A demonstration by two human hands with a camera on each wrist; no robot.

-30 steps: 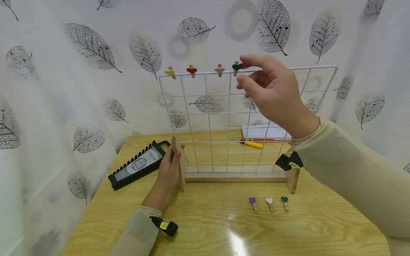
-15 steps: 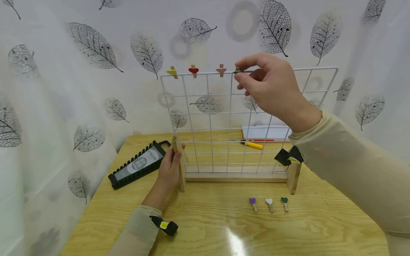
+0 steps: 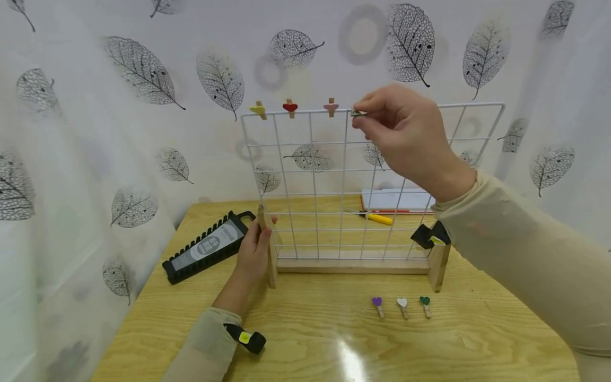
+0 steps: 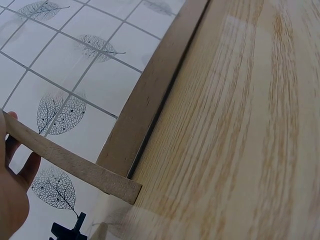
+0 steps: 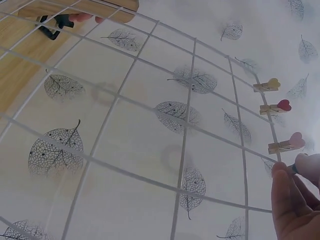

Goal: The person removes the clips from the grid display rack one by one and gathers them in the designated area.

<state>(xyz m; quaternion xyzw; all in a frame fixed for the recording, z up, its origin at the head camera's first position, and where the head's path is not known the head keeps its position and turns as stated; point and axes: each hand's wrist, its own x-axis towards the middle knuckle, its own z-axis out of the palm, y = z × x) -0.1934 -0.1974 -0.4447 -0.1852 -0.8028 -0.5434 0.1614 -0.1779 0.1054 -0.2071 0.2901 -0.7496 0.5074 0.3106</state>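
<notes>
A white wire grid (image 3: 342,170) stands upright in a wooden base (image 3: 353,267). Yellow (image 3: 258,110), red (image 3: 290,107) and pink (image 3: 331,107) heart clothespins sit on its top wire. Right of the pink one, my right hand (image 3: 410,132) pinches a green-heart clothespin (image 3: 358,113) between thumb and index finger at that wire; the fingers mostly cover it, and a sliver of green shows in the right wrist view. My left hand (image 3: 254,249) holds the stand's left wooden post (image 4: 65,157), thumb on the near side.
Purple (image 3: 377,305), white (image 3: 403,307) and green (image 3: 425,306) heart clothespins lie in a row on the table before the stand. A black toothed rack (image 3: 207,246) lies left. Behind the grid are a yellow-handled tool (image 3: 379,218) and a white flat case (image 3: 393,200).
My right thumb and index finger have closed on the green-heart clothespin, which was upright with its heart showing and now appears nearly edge-on. My left hand has stayed on the post.
</notes>
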